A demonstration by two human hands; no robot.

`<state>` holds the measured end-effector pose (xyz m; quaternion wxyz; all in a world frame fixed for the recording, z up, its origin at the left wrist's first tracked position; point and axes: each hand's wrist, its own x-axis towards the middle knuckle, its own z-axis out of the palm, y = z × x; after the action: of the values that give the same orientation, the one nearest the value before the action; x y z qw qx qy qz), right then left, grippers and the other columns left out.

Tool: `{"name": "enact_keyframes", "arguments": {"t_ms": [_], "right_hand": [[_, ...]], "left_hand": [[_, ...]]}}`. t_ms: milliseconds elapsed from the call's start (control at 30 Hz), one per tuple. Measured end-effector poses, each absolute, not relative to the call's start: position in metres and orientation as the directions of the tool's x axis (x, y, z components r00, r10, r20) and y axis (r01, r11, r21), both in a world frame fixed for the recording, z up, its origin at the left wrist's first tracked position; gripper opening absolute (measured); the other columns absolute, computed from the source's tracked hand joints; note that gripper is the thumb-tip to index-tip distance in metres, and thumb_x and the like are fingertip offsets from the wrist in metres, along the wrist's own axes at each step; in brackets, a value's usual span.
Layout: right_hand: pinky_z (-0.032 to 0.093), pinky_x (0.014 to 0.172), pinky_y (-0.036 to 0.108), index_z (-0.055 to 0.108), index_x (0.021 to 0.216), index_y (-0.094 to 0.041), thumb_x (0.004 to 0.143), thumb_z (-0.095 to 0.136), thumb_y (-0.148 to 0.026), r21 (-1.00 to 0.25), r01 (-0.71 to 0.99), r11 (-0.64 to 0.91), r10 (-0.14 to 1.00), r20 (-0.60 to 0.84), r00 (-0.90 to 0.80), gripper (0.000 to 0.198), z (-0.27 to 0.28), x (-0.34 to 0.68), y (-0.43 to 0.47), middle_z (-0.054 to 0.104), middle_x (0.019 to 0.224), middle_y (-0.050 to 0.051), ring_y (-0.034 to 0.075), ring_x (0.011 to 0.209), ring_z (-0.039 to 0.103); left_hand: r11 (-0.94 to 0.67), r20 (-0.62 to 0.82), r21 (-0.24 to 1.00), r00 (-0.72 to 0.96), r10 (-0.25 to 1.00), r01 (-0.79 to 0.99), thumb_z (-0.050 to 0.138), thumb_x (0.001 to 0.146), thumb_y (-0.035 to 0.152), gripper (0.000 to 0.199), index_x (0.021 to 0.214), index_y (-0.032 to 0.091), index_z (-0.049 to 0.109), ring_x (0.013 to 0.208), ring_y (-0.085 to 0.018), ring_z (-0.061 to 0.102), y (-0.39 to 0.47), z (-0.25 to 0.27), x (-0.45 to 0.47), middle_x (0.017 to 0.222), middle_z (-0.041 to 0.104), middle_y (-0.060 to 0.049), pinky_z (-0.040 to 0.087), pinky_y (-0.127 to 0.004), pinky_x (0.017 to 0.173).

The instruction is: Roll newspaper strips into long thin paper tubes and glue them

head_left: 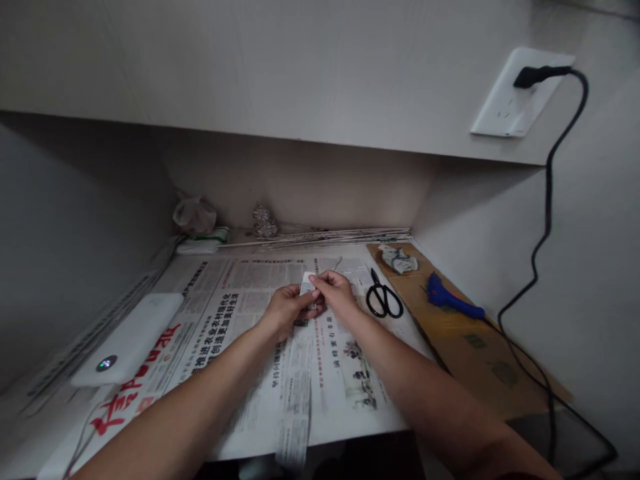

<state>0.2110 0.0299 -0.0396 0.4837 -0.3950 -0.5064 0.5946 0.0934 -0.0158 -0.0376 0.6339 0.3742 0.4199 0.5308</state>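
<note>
Over the middle of the spread newspaper [250,280], both hands meet at a narrow newspaper strip [295,400], which trails down past the table's front edge. My left hand [287,310] pinches the strip's upper end, fingers curled beneath it. My right hand [336,292] presses the same end with thumb and fingers. A pale thin stick [339,262] shows just beyond the right fingers; whether it is held cannot be told. Black-handled scissors [384,299] lie right of my right hand, points away from me.
A blue glue gun [453,298] and a crumpled scrap [399,259] rest on cardboard [480,363] at right. A black cord [549,193] runs from the wall socket [520,93]. A white power bank [135,337] lies left. Thin paper sticks [340,237] line the back under an overhanging panel.
</note>
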Motion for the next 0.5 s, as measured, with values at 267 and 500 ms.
{"name": "enact_keyframes", "arguments": {"t_ms": [267, 500], "right_hand": [[0.033, 0.037, 0.021, 0.055, 0.067, -0.018, 0.075, 0.057, -0.056, -0.997, -0.055, 0.05, 0.981, 0.059, -0.184, 0.039, -0.036, 0.219, 0.037, 0.05, 0.05, -0.003, 0.01, 0.04, 0.044], [0.038, 0.085, 0.035, 0.065, 0.106, -0.011, 0.09, 0.033, -0.026, -0.489, 0.799, 0.35, 0.797, 0.604, 0.02, 0.038, -0.013, 0.306, 0.083, 0.064, 0.1, 0.015, 0.024, 0.096, 0.055]], "left_hand": [[0.157, -0.15, 0.947, 0.046, 0.988, -0.282, 0.074, 0.067, 0.036, 0.031, 0.082, 0.01, 0.066, 0.057, -0.011, 0.062, -0.017, -0.032, 0.094, 0.069, 0.066, -0.007, 0.052, -0.021, 0.053], [0.186, -0.177, 0.933, 0.055, 0.983, -0.307, 0.074, 0.066, 0.036, 0.031, 0.083, 0.012, 0.065, 0.06, -0.012, 0.063, -0.019, -0.031, 0.094, 0.073, 0.067, -0.007, 0.054, -0.022, 0.051]]}}
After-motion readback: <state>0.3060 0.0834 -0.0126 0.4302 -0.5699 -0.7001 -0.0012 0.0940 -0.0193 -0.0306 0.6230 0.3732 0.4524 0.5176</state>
